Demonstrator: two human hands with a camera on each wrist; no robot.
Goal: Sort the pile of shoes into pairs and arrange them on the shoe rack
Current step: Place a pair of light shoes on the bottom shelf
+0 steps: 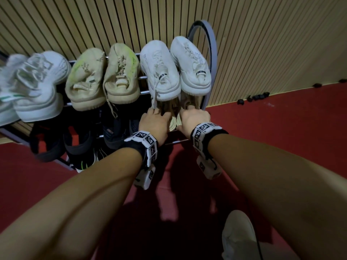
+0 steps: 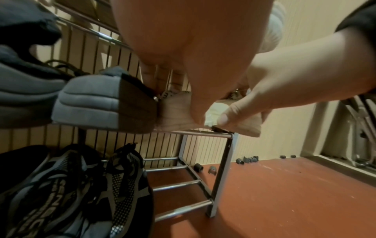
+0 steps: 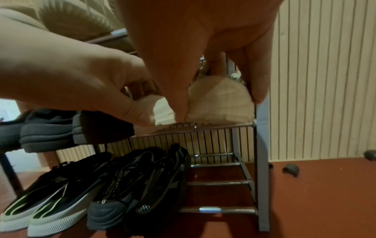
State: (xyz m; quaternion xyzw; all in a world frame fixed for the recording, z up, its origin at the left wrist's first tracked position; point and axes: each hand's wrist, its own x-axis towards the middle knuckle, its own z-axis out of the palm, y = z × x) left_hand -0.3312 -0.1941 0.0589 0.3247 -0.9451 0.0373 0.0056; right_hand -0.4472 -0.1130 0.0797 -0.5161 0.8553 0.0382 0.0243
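A beige pair sits at the right end of the rack's middle shelf, heels toward me. My left hand grips the heel of the left beige shoe, thumb pressed on its back. My right hand grips the heel of the right beige shoe, thumb and a finger on either side of it. The two heels touch each other over the front bar of the shoe rack. The toes of both shoes are hidden under the top shelf.
The top shelf holds a white pair, a cream pair with green marks and a white pair. Dark grey shoes share the middle shelf; black trainers fill the bottom left. Small black clips lie on the red floor.
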